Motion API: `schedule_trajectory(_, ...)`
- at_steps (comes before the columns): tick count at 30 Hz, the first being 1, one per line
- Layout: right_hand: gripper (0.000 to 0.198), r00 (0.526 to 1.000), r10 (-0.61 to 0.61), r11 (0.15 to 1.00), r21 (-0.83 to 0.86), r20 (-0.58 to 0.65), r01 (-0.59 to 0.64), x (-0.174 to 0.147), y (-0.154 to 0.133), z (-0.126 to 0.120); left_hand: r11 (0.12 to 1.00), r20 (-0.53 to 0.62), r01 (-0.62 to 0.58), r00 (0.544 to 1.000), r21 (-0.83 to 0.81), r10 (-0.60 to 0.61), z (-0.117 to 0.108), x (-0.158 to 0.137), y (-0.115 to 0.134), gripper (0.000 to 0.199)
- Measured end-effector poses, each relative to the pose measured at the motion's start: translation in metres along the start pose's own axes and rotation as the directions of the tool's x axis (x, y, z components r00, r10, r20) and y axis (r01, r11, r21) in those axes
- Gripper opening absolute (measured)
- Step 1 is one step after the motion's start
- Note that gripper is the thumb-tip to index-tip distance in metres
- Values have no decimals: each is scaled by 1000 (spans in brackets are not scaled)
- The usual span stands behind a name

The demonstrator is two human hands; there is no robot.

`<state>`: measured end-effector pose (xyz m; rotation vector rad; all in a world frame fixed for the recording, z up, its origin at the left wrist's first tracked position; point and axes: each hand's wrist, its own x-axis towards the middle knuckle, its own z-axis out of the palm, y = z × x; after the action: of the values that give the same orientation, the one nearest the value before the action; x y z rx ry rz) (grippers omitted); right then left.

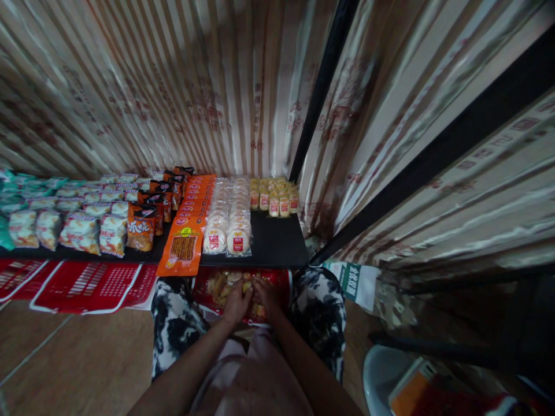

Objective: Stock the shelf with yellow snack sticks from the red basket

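A red plastic basket (284, 286) stands between my knees, just in front of the shelf edge, with many small yellow-wrapped snack packets (219, 287) inside. Over the packets, my left hand (236, 303) is closed, fingertips at a small yellow packet (247, 286). Close beside it my right hand (265, 296) has its fingers curled inward among the packets; what they hold is too dark to make out. On the black shelf (277, 242) above, similar small yellow packets (274, 199) stand in rows at the right end.
Left of those packets are rows of round wrapped crackers (226, 222), orange snack bags (184, 242), dark orange bags (141, 228) and white bags (80, 231). More red baskets (87, 283) sit below. A black post (321, 92) and curtain (217, 86) stand behind; a white basin (381, 375) is lower right.
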<state>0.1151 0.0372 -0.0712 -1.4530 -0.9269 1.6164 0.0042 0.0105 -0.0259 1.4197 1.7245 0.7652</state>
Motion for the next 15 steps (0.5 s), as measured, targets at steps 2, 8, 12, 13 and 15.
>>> schedule_trajectory(2, 44, 999, 35, 999, 19, -27, -34, 0, -2, 0, 999, 14, 38, 999, -24, -37, -4, 2, 2, 38)
schedule_trajectory(8, 47, 999, 18, 1000, 13, -29, -18, -3, -5, 1, 984, 4, 129, 992, -121, -129, -15, 9, 2, 38)
schedule_trajectory(12, 36, 997, -71, 996, -59, -14, 70, -5, -7, -1, 964, -8, 150, 988, -221, -156, -18, 12, 0, 40)
schedule_trajectory(13, 33, 995, -96, 993, -76, -11, 95, -5, -7, -2, 955, 2, 159, 986, -252, -164, -18, 13, 0, 41)
schedule_trajectory(15, 28, 991, -135, 986, -97, -4, 133, -5, -8, -3, 929, 30, 184, 983, -321, -184, -19, 13, -1, 42)
